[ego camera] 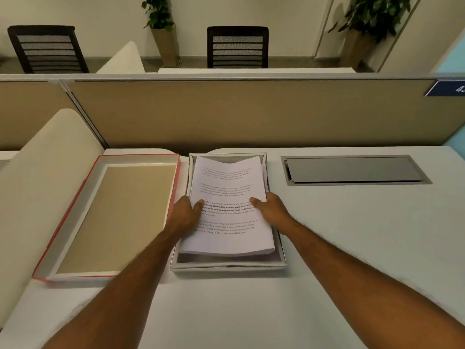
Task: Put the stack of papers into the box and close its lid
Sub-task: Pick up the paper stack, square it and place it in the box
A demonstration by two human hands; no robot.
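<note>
A stack of printed white papers (226,217) is held over the open white box (227,267) in the middle of the desk, its far end dipping into the box and its near end raised above the front wall. My left hand (185,212) grips the stack's left edge, thumb on top. My right hand (270,209) grips the right edge the same way. The box's lid (113,215), red-edged with a tan inside, lies upside down on the desk just left of the box.
A tan partition (251,114) runs along the back of the white desk (352,235). A grey metal cable hatch (354,170) is set into the desk to the right of the box. A cream curved divider (42,177) stands at the left.
</note>
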